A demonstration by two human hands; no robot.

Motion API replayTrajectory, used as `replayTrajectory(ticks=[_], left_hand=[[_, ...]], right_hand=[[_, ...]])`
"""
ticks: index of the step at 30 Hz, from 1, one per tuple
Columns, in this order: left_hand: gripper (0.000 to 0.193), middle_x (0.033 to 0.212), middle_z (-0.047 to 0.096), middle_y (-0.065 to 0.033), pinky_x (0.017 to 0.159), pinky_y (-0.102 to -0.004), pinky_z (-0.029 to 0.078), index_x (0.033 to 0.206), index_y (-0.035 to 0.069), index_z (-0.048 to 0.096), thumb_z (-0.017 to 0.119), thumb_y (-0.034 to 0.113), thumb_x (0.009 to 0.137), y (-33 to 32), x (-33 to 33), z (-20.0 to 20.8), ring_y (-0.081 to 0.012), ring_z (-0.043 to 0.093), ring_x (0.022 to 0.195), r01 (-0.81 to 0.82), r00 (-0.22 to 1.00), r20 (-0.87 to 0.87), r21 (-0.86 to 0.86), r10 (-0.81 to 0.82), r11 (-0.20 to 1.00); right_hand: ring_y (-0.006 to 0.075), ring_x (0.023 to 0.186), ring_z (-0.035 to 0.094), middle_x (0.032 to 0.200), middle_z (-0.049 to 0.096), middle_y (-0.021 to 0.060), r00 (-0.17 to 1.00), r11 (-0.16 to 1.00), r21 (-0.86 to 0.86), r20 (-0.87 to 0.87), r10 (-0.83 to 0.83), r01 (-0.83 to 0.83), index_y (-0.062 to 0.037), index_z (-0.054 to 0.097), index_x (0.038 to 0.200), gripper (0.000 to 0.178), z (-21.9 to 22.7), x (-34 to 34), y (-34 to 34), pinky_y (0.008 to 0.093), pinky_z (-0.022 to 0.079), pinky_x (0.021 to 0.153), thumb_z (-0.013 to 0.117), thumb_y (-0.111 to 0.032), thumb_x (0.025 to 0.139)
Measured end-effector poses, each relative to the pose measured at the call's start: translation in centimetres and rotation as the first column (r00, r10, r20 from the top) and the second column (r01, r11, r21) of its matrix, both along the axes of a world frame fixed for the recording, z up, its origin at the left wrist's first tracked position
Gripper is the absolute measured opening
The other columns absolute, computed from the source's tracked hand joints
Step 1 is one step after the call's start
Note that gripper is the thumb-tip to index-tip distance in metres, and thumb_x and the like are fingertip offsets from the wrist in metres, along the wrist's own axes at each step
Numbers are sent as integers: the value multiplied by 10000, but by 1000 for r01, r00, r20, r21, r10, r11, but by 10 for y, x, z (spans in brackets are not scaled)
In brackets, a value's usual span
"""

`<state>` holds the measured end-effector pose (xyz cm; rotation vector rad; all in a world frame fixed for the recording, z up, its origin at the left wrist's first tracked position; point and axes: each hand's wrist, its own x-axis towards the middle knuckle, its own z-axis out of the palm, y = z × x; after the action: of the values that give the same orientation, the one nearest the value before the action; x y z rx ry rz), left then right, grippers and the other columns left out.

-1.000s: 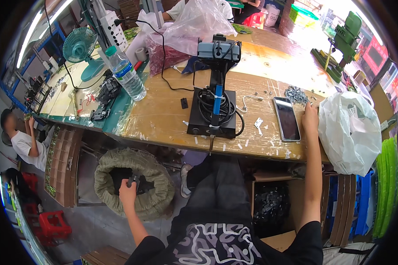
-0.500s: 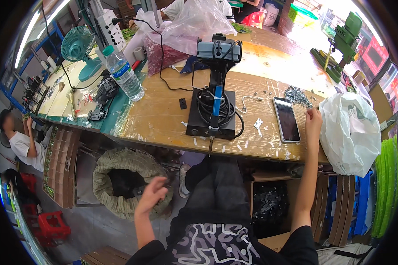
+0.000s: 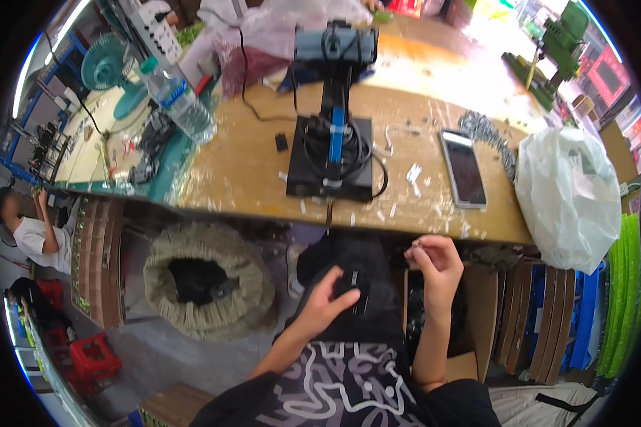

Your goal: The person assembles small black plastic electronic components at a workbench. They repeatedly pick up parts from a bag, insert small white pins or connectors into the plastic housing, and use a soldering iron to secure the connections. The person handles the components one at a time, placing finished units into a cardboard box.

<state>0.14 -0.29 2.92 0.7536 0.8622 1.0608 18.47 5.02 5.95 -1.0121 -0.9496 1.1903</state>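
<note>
My left hand (image 3: pixel 322 307) is over my dark trousers, thumb and fingers curved around the near side of a dark flat piece (image 3: pixel 356 286) with small pale marks. Against the trousers its outline is hard to make out. My right hand (image 3: pixel 438 265) is raised just in front of the table edge, thumb and forefinger pinched on a small metal piece (image 3: pixel 415 245). A pile of small silvery metal parts (image 3: pixel 481 128) lies on the table behind the phone (image 3: pixel 464 171).
A black-based device with coiled cable (image 3: pixel 331 156) stands mid-table. A white plastic bag (image 3: pixel 568 199) bulges over the right edge. Below are a fabric sack (image 3: pixel 253 292) with dark contents and an open carton (image 3: pixel 481 320). A water bottle (image 3: pixel 181 107) and fan (image 3: pixel 107 64) are left.
My right hand has come back from the metal pile to in front of the table, pinching a small piece. My left hand has moved right from over the sack to my lap.
</note>
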Motion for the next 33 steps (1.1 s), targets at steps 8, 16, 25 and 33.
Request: replayTrajectory(ticks=[8, 16, 25, 33], left_hand=[[216, 850, 529, -4, 681, -192, 400, 905, 45, 444, 604, 33, 761, 6, 3, 7, -40, 483, 780, -29, 976, -213, 103, 51, 994], [219, 855, 557, -21, 661, -189, 405, 897, 30, 452, 613, 19, 751, 1, 2, 3, -47, 501, 769, 2, 933, -356, 144, 49, 990], [218, 684, 492, -13, 533, -207, 349, 862, 24, 468, 634, 91, 737, -1, 1, 0, -54, 425, 598, 82, 873, -485, 260, 57, 962], [224, 570, 442, -18, 463, -225, 325, 831, 33, 495, 654, 120, 700, -3, -5, 8, -71, 381, 503, 149, 748, -658, 296, 88, 944]], right_hand=[[145, 859, 511, 906, 523, 96, 953, 963, 52, -139, 268, -263, 8, 528, 812, 142, -11, -9, -13, 257, 413, 781, 576, 84, 702], [145, 889, 498, 948, 512, 88, 942, 955, 35, -158, 296, -295, 4, 545, 783, 111, -7, -18, -4, 269, 401, 801, 583, 69, 700], [114, 787, 515, 885, 521, 93, 927, 928, -55, -98, 362, -369, 17, 515, 799, 89, -13, -19, -5, 222, 426, 704, 581, 40, 743], [83, 787, 505, 879, 519, 70, 900, 881, -184, -50, 433, -435, -11, 482, 777, 102, -23, -13, -9, 203, 418, 707, 565, 44, 753]])
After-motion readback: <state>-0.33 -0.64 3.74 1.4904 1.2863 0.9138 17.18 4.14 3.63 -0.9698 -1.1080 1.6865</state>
